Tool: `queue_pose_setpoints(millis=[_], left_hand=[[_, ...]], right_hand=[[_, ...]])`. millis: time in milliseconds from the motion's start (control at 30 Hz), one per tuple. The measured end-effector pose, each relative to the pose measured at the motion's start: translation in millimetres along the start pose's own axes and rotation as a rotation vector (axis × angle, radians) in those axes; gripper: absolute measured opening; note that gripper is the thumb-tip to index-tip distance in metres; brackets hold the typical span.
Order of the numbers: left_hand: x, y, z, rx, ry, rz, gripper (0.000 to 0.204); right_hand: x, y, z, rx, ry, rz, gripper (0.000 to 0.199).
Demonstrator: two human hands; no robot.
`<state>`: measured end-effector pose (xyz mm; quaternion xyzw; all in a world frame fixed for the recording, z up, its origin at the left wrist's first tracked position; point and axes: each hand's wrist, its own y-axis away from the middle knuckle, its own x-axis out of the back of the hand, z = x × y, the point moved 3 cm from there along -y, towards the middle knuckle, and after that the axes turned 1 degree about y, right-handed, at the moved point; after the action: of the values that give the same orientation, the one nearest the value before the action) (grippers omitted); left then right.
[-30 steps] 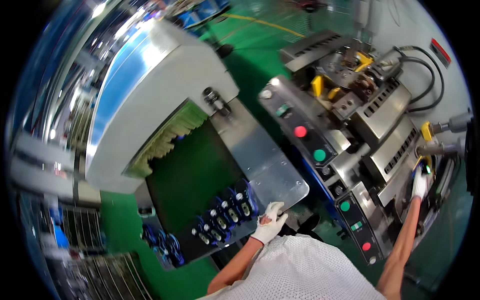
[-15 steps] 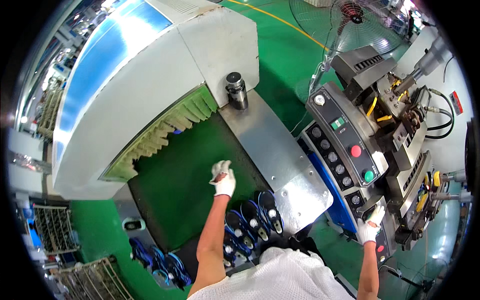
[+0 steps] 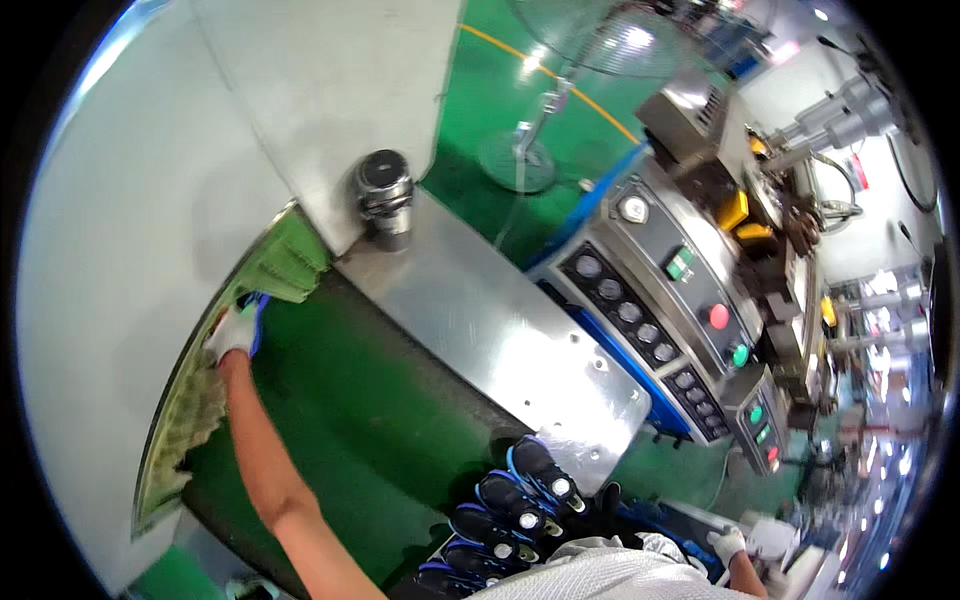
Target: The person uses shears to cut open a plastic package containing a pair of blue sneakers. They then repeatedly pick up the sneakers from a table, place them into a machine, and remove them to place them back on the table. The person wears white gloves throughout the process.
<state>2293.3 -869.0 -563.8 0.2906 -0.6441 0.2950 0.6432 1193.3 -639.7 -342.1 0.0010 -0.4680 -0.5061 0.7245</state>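
Observation:
My left hand (image 3: 232, 338), in a white glove, reaches to the green strip curtain (image 3: 285, 265) at the mouth of a large pale machine. Its fingers close around a black shoe upper with a blue edge (image 3: 260, 318), mostly hidden by the hand and the strips. Beneath the forearm lies a green conveyor belt (image 3: 350, 430). Several black-and-blue shoe uppers (image 3: 545, 470) stand in a row at the belt's near end, close to my body. Far to the lower right, my gloved right hand (image 3: 728, 543) hangs beside a grey-white object, fingers apart, holding nothing visible.
A metal flask (image 3: 385, 200) stands on the steel side plate (image 3: 470, 300) along the belt. To the right is a machine with a gauge-and-button panel (image 3: 665, 270) and metal clamps. Behind them, a standing fan (image 3: 610, 40) rises from the green floor.
My left hand has gone from above the belt to the curtain and taken hold of the shoe upper there. My right hand has left the control panel and dropped lower. The view has turned.

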Motion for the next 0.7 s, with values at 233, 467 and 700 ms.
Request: queue_pose_setpoints(millis=[233, 467, 700], left_hand=[[-91.0, 30.5, -87.5, -0.217, 0.081, 0.285, 0.048], [93.2, 245.4, 106.7, -0.219, 0.141, 0.011, 0.049], [128.7, 378.1, 190.7, -0.110, 0.389, -0.378, 0.049]], right_hand=[[7.4, -11.7, -47.9, 0.196, -0.122, -0.122, 0.086], [27.7, -1.0, -136.8, 0.488, -0.236, -0.139, 0.080], [107.2, 15.4, -198.9, 0.970, -0.500, -0.002, 0.069]])
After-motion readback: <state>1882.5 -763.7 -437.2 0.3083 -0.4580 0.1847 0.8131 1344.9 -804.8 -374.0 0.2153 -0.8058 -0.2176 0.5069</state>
